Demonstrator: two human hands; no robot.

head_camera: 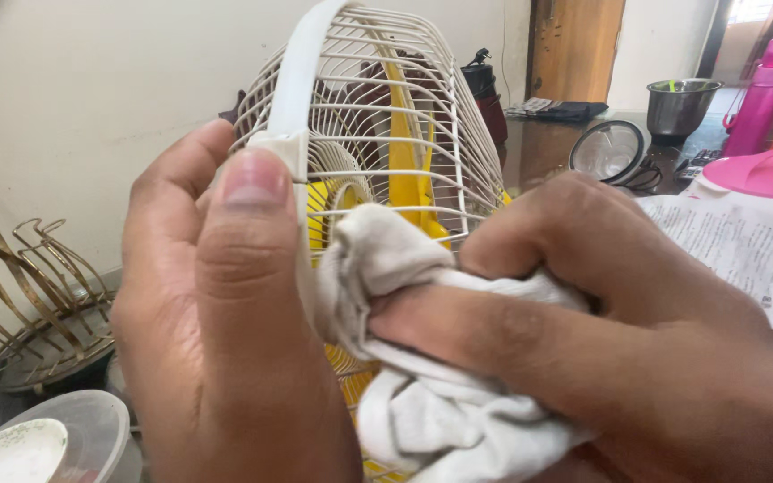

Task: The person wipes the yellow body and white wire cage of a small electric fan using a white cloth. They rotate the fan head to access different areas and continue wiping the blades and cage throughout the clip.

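A small table fan with a cream wire grille [386, 107] and yellow blades [404, 152] fills the middle of the view, close to the camera. My left hand [216, 313] grips the grille's rim, thumb pressed on a cream clip at the edge. My right hand [619, 340] holds a bunched off-white cloth [422, 394] and presses it against the front of the grille, low down. The cloth hides the lower part of the grille.
A brass wire rack [29, 304] stands at the left by the wall, with plates [38, 443] below it. At the right lie a printed paper [735, 246], a pink lid [762, 174], a pink bottle [762, 89], a steel pot [680, 105] and a round strainer [608, 150].
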